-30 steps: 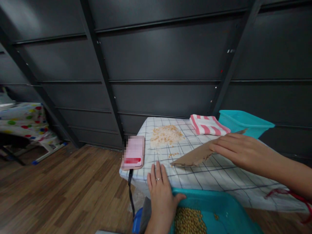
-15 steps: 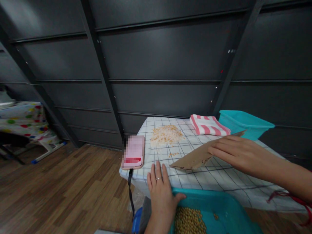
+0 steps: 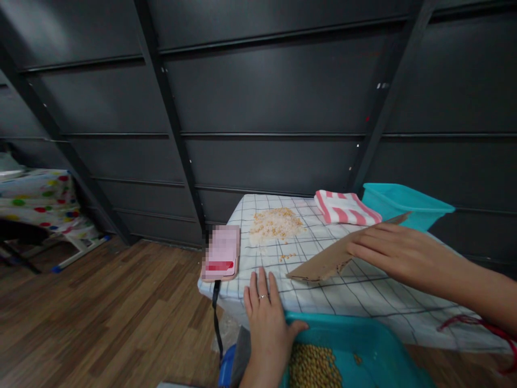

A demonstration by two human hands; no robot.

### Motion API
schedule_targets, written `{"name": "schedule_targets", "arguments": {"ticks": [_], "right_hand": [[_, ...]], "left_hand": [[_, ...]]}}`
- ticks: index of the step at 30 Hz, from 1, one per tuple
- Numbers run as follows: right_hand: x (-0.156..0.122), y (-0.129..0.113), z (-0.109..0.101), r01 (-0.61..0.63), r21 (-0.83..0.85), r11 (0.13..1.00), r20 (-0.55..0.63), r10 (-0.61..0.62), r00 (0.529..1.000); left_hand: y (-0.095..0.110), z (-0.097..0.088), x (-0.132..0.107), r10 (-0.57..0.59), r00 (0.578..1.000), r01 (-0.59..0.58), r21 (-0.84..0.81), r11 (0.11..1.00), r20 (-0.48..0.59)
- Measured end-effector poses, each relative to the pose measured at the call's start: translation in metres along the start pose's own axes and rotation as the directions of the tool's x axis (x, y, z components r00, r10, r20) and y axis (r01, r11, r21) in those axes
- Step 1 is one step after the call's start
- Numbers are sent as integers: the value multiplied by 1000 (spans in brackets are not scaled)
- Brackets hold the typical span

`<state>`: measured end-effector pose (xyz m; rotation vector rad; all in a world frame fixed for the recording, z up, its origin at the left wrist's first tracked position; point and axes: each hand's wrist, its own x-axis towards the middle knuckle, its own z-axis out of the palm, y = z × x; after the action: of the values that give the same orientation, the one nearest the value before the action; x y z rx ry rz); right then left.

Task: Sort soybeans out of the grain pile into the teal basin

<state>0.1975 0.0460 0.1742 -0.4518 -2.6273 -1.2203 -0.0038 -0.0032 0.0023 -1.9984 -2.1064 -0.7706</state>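
My right hand (image 3: 388, 245) is closed on a strip of brown cardboard (image 3: 323, 264), tilted with its lower edge on the checked cloth. My left hand (image 3: 269, 328) lies with fingers stretched flat over the table's front edge, its thumb over the rim of a teal plastic bin (image 3: 363, 323). Yellowish beans (image 3: 313, 366) sit in the bin's left part, and a few lie further right. Beyond my hands, a pile of white rice-like grains mixed with yellow beans (image 3: 277, 223) is spread on the cloth. Several loose beans (image 3: 287, 256) lie in front of the pile.
A pink phone (image 3: 222, 250) with a black strap rests at the table's left edge. At the back right are a folded pink-and-white striped towel (image 3: 346, 209) and another teal bin (image 3: 404, 202). A dark panelled wall (image 3: 274, 97) stands close behind the table.
My right hand and the cardboard have shifted slightly to the right, away from the loose beans. My left hand, the bin and the pile look the same.
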Motion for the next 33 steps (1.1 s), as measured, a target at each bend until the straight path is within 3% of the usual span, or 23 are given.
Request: {"name": "schedule_targets", "arguments": {"ticks": [7, 14, 18, 22, 29, 33], "right_hand": [[0, -1, 1, 19, -11, 1000, -6, -19, 1000], [17, -5, 20, 7, -19, 1000, 34, -7, 999], [21, -1, 17, -25, -65, 998, 27, 27, 999], [16, 4, 16, -50, -109, 993, 48, 56, 997], [3, 6, 37, -63, -64, 996, 65, 68, 996], [-4, 4, 29, -67, -7, 998, 42, 67, 997]], "left_hand": [[1, -2, 0, -7, 1000, 7, 4, 1000, 3], [2, -1, -2, 23, 999, -22, 21, 1000, -43], [3, 0, -3, 20, 999, -20, 15, 1000, -47], [2, 0, -4, 8, 999, -8, -4, 1000, -34], [3, -2, -4, 4, 1000, -4, -18, 1000, -22], [2, -1, -4, -2, 1000, 1, -20, 1000, -14]]}}
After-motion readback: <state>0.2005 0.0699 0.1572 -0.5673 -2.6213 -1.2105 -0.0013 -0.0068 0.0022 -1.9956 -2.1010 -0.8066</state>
